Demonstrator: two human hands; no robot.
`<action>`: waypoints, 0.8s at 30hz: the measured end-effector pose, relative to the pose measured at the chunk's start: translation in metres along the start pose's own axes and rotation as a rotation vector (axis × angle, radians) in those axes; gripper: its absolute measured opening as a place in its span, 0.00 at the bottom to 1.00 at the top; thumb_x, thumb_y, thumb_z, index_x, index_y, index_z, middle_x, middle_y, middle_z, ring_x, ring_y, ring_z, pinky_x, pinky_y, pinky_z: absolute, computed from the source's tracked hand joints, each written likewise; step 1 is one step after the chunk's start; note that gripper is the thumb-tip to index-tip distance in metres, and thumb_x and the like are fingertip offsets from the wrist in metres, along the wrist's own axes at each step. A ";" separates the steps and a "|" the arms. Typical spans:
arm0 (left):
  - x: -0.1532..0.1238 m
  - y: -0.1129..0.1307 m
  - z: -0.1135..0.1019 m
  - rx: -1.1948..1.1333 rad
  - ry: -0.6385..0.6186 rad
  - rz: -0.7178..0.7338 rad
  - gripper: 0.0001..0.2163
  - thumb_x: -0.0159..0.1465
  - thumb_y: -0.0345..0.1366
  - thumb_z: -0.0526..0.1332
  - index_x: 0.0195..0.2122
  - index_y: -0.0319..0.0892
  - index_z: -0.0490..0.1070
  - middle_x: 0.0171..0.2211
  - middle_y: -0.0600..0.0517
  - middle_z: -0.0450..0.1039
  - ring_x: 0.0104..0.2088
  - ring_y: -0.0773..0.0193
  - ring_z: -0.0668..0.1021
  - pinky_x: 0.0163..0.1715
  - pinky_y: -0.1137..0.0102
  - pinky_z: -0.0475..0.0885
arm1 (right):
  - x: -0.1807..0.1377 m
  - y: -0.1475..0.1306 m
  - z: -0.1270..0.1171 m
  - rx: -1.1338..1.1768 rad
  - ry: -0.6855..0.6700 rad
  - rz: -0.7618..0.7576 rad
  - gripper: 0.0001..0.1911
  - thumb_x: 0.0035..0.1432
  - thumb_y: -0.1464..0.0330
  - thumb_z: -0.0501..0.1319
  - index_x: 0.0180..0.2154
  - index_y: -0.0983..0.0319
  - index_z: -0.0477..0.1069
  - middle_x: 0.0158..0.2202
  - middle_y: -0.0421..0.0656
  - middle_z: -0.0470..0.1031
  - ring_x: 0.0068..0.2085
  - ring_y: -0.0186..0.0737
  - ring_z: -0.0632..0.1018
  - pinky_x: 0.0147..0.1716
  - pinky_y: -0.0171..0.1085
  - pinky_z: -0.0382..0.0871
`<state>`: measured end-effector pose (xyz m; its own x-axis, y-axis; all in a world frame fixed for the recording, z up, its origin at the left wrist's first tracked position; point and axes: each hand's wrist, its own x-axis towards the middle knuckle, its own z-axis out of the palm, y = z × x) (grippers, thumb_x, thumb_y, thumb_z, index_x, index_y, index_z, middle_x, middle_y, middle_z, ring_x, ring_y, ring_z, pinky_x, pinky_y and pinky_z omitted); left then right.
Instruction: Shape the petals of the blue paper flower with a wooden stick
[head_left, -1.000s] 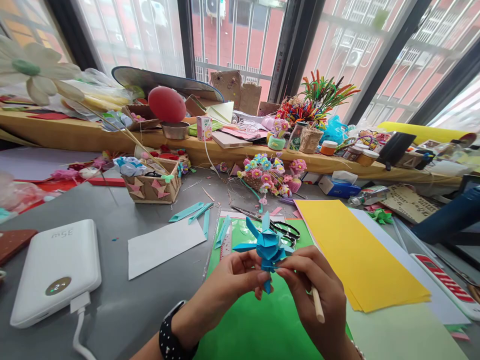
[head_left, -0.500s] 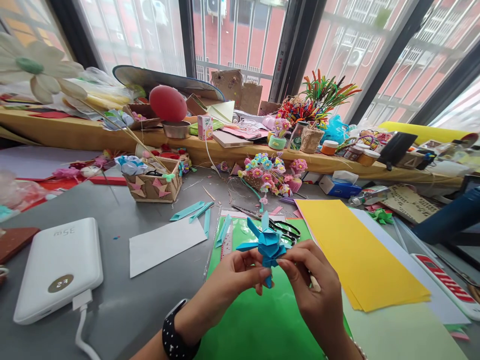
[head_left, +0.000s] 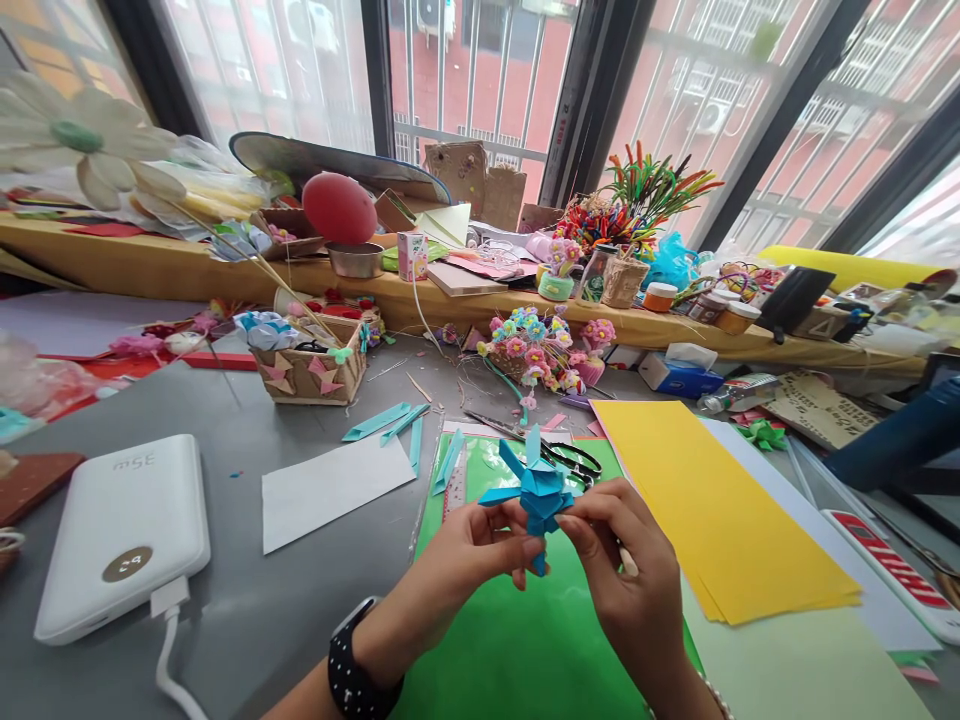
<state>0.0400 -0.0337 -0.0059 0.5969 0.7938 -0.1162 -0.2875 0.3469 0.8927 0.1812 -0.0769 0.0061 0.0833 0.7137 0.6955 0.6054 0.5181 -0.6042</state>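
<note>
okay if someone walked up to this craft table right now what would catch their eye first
Most likely the bright blue folded-paper figure, pinched between the left hand and right hand above a vivid green paper sheet. Just right of it lies a big stack of yellow paper sheets. Farther back, a round red balloon sits on the cluttered wooden window ledge.

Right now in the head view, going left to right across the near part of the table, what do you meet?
White power bank → white paper sheet → left hand → blue folded paper figure, held in both hands → right hand → yellow paper stack → red-and-white striped ruler.
</note>
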 end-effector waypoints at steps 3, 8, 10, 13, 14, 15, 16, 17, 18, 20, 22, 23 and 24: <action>-0.001 -0.001 -0.001 0.007 0.002 -0.002 0.10 0.47 0.35 0.68 0.25 0.37 0.70 0.22 0.55 0.66 0.23 0.70 0.70 0.21 0.74 0.64 | -0.001 0.000 0.000 0.001 -0.001 -0.001 0.06 0.55 0.76 0.56 0.27 0.62 0.66 0.25 0.39 0.63 0.24 0.31 0.67 0.18 0.29 0.62; 0.000 -0.001 -0.001 0.024 -0.005 -0.011 0.10 0.47 0.35 0.68 0.25 0.37 0.70 0.22 0.56 0.65 0.23 0.69 0.70 0.22 0.74 0.64 | -0.001 0.001 0.000 -0.005 0.001 -0.025 0.07 0.55 0.76 0.56 0.27 0.61 0.67 0.26 0.40 0.64 0.26 0.33 0.68 0.20 0.30 0.64; 0.000 0.000 0.000 0.028 -0.009 -0.014 0.10 0.47 0.35 0.68 0.26 0.37 0.70 0.22 0.56 0.65 0.23 0.69 0.70 0.22 0.74 0.64 | -0.001 0.002 0.000 -0.013 0.004 -0.041 0.07 0.55 0.77 0.56 0.28 0.61 0.67 0.26 0.40 0.64 0.26 0.33 0.69 0.21 0.30 0.65; 0.000 0.000 0.000 0.029 -0.010 -0.024 0.10 0.47 0.36 0.68 0.26 0.36 0.70 0.21 0.56 0.65 0.23 0.69 0.70 0.22 0.75 0.64 | 0.000 0.002 0.000 -0.024 0.014 -0.055 0.07 0.54 0.77 0.56 0.27 0.61 0.67 0.26 0.39 0.64 0.26 0.33 0.69 0.21 0.30 0.65; 0.000 0.000 0.000 0.030 -0.011 -0.027 0.10 0.47 0.35 0.69 0.26 0.36 0.70 0.21 0.56 0.65 0.23 0.70 0.70 0.22 0.75 0.63 | 0.000 0.002 0.000 -0.024 0.014 -0.057 0.07 0.54 0.77 0.56 0.27 0.61 0.67 0.25 0.39 0.64 0.26 0.33 0.69 0.21 0.30 0.65; 0.000 0.000 0.000 0.028 -0.012 -0.029 0.10 0.46 0.35 0.69 0.26 0.36 0.70 0.21 0.56 0.65 0.23 0.70 0.70 0.22 0.75 0.63 | 0.000 0.002 0.000 -0.023 0.013 -0.057 0.07 0.54 0.77 0.56 0.27 0.61 0.67 0.25 0.39 0.64 0.26 0.33 0.69 0.21 0.30 0.65; 0.000 -0.001 0.000 0.028 -0.014 -0.030 0.10 0.46 0.35 0.69 0.25 0.37 0.70 0.21 0.56 0.65 0.23 0.70 0.70 0.22 0.75 0.63 | 0.001 0.002 0.000 -0.022 0.009 -0.055 0.07 0.54 0.77 0.56 0.27 0.61 0.67 0.26 0.39 0.64 0.26 0.33 0.69 0.21 0.30 0.65; 0.000 -0.001 -0.001 0.028 -0.014 -0.028 0.10 0.46 0.35 0.69 0.25 0.37 0.70 0.21 0.56 0.66 0.23 0.69 0.70 0.22 0.75 0.63 | 0.001 0.002 0.000 -0.020 0.006 -0.053 0.07 0.54 0.77 0.56 0.27 0.61 0.67 0.25 0.39 0.64 0.26 0.33 0.69 0.21 0.30 0.65; 0.000 -0.002 -0.001 0.028 -0.015 -0.027 0.11 0.46 0.35 0.69 0.25 0.37 0.69 0.21 0.56 0.66 0.23 0.69 0.70 0.22 0.74 0.63 | 0.002 0.002 0.000 -0.019 0.004 -0.052 0.07 0.54 0.77 0.56 0.27 0.61 0.67 0.25 0.39 0.64 0.26 0.33 0.69 0.21 0.30 0.65; 0.001 -0.002 -0.002 0.031 -0.009 -0.027 0.10 0.46 0.35 0.69 0.25 0.37 0.69 0.21 0.56 0.66 0.23 0.69 0.71 0.23 0.74 0.64 | 0.002 0.002 0.000 -0.019 0.003 -0.050 0.07 0.54 0.77 0.56 0.26 0.61 0.67 0.25 0.39 0.64 0.26 0.33 0.69 0.21 0.30 0.65; 0.001 -0.003 -0.003 0.038 -0.001 -0.029 0.10 0.47 0.36 0.69 0.26 0.38 0.69 0.21 0.56 0.66 0.23 0.68 0.71 0.23 0.74 0.64 | 0.003 0.003 0.000 -0.021 0.003 -0.045 0.07 0.55 0.76 0.56 0.26 0.61 0.67 0.25 0.39 0.64 0.26 0.33 0.69 0.21 0.30 0.65; 0.002 -0.003 -0.003 0.040 0.000 -0.031 0.11 0.46 0.36 0.69 0.26 0.38 0.69 0.22 0.56 0.66 0.24 0.68 0.71 0.23 0.73 0.64 | 0.003 0.004 0.000 -0.021 0.003 -0.041 0.07 0.55 0.76 0.56 0.26 0.61 0.67 0.24 0.39 0.64 0.25 0.33 0.69 0.21 0.30 0.65; 0.002 -0.002 -0.002 0.041 -0.002 -0.035 0.11 0.46 0.36 0.69 0.26 0.38 0.69 0.22 0.56 0.66 0.24 0.68 0.71 0.23 0.73 0.64 | 0.003 0.004 0.000 -0.020 -0.004 -0.036 0.07 0.55 0.75 0.56 0.26 0.61 0.67 0.24 0.39 0.64 0.25 0.33 0.69 0.20 0.31 0.65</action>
<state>0.0399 -0.0319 -0.0092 0.6074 0.7807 -0.1471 -0.2351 0.3536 0.9054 0.1839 -0.0725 0.0052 0.0581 0.6968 0.7149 0.6236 0.5339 -0.5711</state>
